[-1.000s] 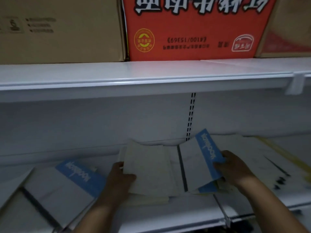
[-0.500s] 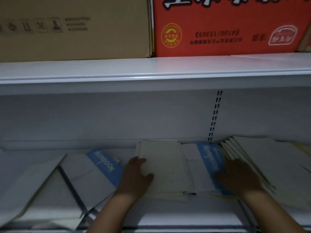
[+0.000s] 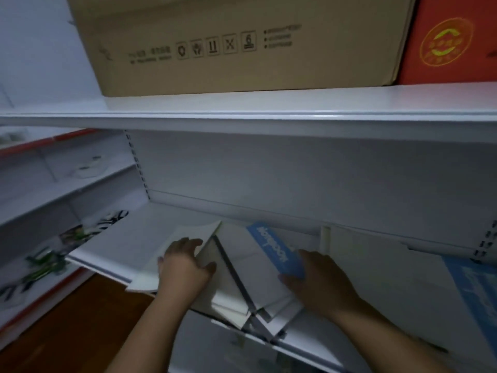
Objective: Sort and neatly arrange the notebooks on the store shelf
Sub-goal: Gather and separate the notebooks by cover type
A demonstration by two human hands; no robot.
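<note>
Nearest, at six o'clock, a corner of the fanned notebooks (image 3: 242,286) juts over the front lip of the shelf (image 3: 121,249). At eight o'clock a pale notebook (image 3: 146,275) hangs one corner out above the wooden floor (image 3: 67,332). That overhang is the main hazard: a sideways shove without downward pressure would likely tip the lower copies off the lip.

The left hand (image 3: 185,267) lies open, fingers straight and pressing on the pale notebook. The right hand (image 3: 320,284) covers the near end of the blue-banded notebook (image 3: 271,250); I cannot tell whether it pinches the cover or merely rests there. The covers look smooth, so squaring the fan from both sides may make them slip past one another or buckle.

At three o'clock a second row of notebooks (image 3: 376,267) lies just beside; a push that way could ride over it and mix the sorts. Farthest, at twelve o'clock, a cardboard box (image 3: 242,44) sits on the upper shelf (image 3: 269,106), apart from the work and, I judge, no threat.
</note>
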